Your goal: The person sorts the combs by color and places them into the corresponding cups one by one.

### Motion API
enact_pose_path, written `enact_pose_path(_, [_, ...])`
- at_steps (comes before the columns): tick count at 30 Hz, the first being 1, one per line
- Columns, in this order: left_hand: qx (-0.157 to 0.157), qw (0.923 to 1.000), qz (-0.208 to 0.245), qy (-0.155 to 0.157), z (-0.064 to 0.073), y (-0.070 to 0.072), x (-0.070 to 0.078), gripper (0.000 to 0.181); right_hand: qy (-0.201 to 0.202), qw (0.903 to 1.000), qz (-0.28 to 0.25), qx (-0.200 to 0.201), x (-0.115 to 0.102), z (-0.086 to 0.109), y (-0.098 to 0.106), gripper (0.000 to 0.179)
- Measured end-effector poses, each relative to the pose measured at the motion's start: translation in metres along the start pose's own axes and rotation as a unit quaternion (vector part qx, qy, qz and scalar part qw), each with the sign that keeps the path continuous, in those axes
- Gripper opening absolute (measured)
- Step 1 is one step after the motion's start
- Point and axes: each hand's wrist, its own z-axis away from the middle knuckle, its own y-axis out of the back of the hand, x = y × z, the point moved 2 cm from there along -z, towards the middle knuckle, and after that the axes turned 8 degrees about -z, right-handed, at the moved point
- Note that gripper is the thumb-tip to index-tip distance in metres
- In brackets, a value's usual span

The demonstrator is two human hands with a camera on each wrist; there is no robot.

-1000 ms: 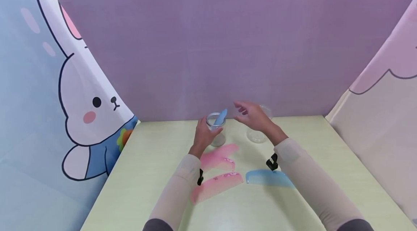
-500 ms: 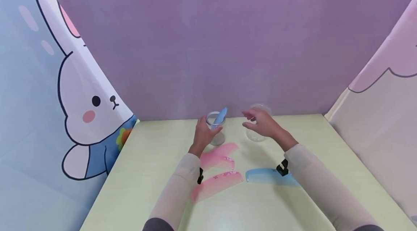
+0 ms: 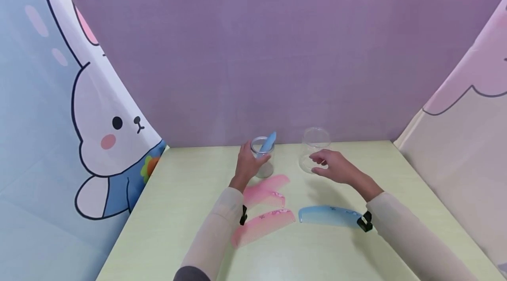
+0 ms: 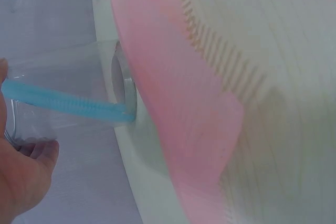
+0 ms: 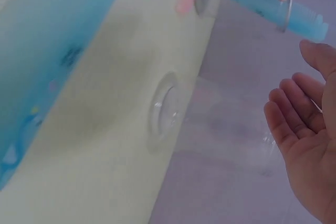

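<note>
Near the middle of the head view, the left hand (image 3: 247,164) curls its fingers and thumb round a clear jar (image 3: 265,171) standing upright at the table's far edge. Inside it a blue comb (image 3: 268,142) leans, its end poking above the rim; the left wrist view shows its other end down by the jar's base. Right of centre, the right hand (image 3: 336,167) is open, fingers loosely bent and thumb apart, in front of a second clear jar (image 3: 313,146); whether they touch cannot be told. Lower right of centre, a flat blue comb (image 3: 328,216) carries a small dark mark like lettering, too blurred to read even in the right wrist view, and coloured print. Left of it, a pink comb (image 3: 264,226) lies slantwise with pink flowers and a similar dark mark, also illegible. Above that, overlapping pink combs (image 3: 271,183) lie near the first jar's base, floral print at one end. All rest on a pale yellow-green table (image 3: 158,228). A purple backdrop (image 3: 253,52) fills the upper frame; a rabbit-print cloth (image 3: 95,140) hangs at the left.
</note>
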Motion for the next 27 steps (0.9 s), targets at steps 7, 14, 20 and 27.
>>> enact_pose_path(7, [-0.001, 1.0000, 0.003, 0.004, 0.000, 0.001, 0.001, 0.090, -0.011, 0.9999, -0.002, -0.010, 0.011, 0.014, 0.001, 0.041])
enact_pose_path(14, [-0.004, 1.0000, 0.000, 0.008, 0.001, 0.001, 0.002, 0.091, -0.028, 0.9993, -0.004, -0.025, 0.019, 0.027, 0.000, 0.041])
enact_pose_path(20, [-0.002, 0.9999, -0.002, 0.010, 0.001, 0.002, 0.003, 0.091, -0.032, 0.9988, 0.000, -0.037, 0.028, 0.038, -0.003, 0.040])
enact_pose_path(27, [0.001, 0.9999, -0.011, 0.004, 0.001, 0.002, 0.004, 0.090, -0.032, 0.9979, -0.006, -0.055, 0.038, 0.055, -0.012, 0.039])
